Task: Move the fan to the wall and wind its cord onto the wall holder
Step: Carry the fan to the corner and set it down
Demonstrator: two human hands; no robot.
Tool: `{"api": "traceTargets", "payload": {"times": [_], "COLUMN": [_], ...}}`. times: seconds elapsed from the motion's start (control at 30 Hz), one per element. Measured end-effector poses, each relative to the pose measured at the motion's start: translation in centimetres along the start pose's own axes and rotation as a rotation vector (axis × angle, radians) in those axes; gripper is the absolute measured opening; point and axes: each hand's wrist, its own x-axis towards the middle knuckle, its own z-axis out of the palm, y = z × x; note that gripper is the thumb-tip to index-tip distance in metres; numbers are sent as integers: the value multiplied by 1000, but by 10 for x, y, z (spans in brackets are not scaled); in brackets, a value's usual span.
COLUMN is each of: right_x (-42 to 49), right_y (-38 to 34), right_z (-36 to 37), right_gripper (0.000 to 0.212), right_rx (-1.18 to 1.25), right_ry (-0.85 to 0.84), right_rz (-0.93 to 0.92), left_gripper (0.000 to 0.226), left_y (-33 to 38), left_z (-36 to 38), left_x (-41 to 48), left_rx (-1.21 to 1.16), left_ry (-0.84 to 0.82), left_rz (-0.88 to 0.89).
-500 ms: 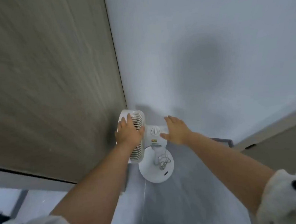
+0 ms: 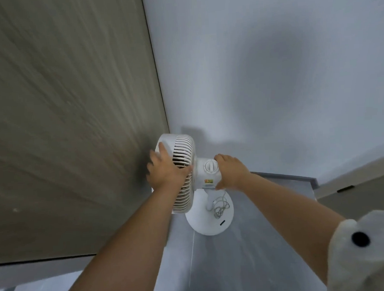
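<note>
A white fan (image 2: 183, 146) stands on its round base (image 2: 205, 225) on the grey floor, in the corner between a wood panel and a white wall. Its head faces the wood panel. My left hand (image 2: 165, 171) grips the fan's cage, fingers over the front rim and thumb across the rear grille. My right hand (image 2: 232, 172) wraps round the motor housing, beside the dial (image 2: 211, 166). The thin white cord (image 2: 220, 205) lies in a loose bundle on the base. No wall holder shows in this view.
The wood panel (image 2: 72, 107) fills the left, close to the fan's front. The white wall (image 2: 259, 51) rises behind. Grey floor (image 2: 239, 266) runs toward me, with a grey strip (image 2: 289, 176) along the wall's foot and a beige surface (image 2: 358, 193) at right.
My right hand's fingers, straight half a second ago, have curled round the motor housing. My left hand has slid toward the cage's front rim. The fan stands in almost the same spot.
</note>
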Motion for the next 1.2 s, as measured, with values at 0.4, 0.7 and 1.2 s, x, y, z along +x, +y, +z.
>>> {"api": "traceTargets", "payload": {"times": [0.4, 0.7, 1.2], "right_x": [7, -3, -77], "right_y": [5, 7, 14], "right_z": [7, 7, -6], "right_gripper": [102, 81, 82], "right_rx": [68, 35, 31], "right_ry": [6, 38, 101], "right_rz": [34, 19, 82], "left_gripper": [87, 55, 32], "left_y": [-15, -20, -5], "left_z": [-1, -8, -34], "left_x": [7, -16, -64], "left_rx": [-325, -456, -559], "left_ry": [-27, 3, -49], "left_rz": [-118, -127, 19]}}
